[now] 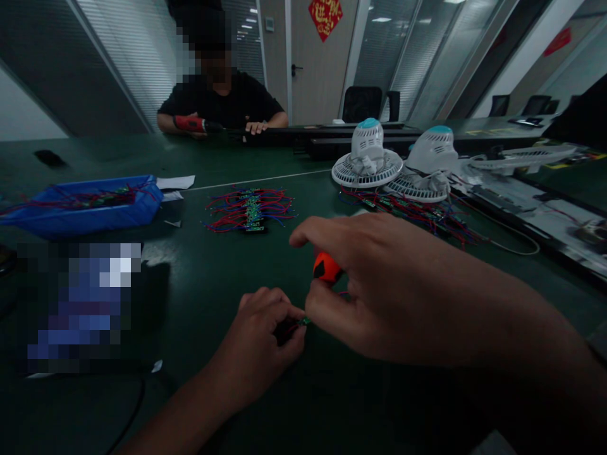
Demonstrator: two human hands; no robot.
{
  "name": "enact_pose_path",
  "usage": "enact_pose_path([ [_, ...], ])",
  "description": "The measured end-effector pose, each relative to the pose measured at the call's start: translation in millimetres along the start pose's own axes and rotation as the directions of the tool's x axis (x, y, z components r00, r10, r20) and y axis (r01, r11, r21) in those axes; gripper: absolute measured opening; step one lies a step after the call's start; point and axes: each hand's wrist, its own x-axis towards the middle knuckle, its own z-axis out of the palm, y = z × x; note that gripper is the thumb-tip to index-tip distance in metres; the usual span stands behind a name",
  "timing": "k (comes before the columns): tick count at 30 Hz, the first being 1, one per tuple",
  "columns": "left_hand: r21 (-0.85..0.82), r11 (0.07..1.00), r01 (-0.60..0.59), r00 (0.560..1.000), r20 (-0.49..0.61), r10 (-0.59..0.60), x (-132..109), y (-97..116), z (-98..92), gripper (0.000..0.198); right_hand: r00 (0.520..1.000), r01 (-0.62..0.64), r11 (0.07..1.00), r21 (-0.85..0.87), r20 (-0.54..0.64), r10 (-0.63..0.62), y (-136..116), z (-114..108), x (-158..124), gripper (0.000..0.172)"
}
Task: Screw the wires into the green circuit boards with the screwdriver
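Low in the middle of the head view, my left hand (260, 335) pinches a small green circuit board (304, 321) between thumb and fingertips, just above the green table (199, 265). Dark red wire shows beside the board, partly covered by the fingers. My right hand (403, 291) curls round the orange-and-black handle of a screwdriver (327, 268), close over the board. Its shaft and tip are hidden behind that hand. Beyond both hands lies a row of similar green boards (253, 208) with red and blue wires spread to either side.
A blue bin (114, 218) of wired boards stands left, behind a pixelated object (85, 303). At right are white fan units (367, 158), more wired boards (427, 215) and a long opened panel (521, 208). Across the table a person (222, 101) holds a red power tool (190, 123).
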Motion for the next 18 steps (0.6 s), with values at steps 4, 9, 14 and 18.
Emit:
enact_pose_path([
  [4, 0.055, 0.998, -0.027, 1.0, -0.005, 0.027, -0.7, -0.2, 0.3, 0.008, 0.998, -0.032, 0.997, -0.069, -0.054, 0.029, 1.4, 2.5, 2.8, 0.037],
  [9, 0.073, 0.995, -0.064, 0.998, 0.006, 0.063, -0.1, -0.2, -1.0, 0.016, 0.999, -0.018, 0.995, -0.102, -0.052, 0.013, 3.3, 4.7, 5.9, 0.026],
  [14, 0.058, 0.997, -0.043, 0.999, -0.009, 0.044, -0.2, 0.2, -1.5, 0.014, 0.999, 0.007, 0.997, -0.083, -0.052, -0.011, 3.5, 4.4, 3.3, 0.018],
  [18, 0.024, 0.999, -0.039, 0.999, -0.027, 0.039, -0.5, -1.0, -0.1, 0.014, 0.999, 0.023, 0.999, -0.036, -0.043, -0.024, 4.2, 3.8, 1.5, 0.019],
])
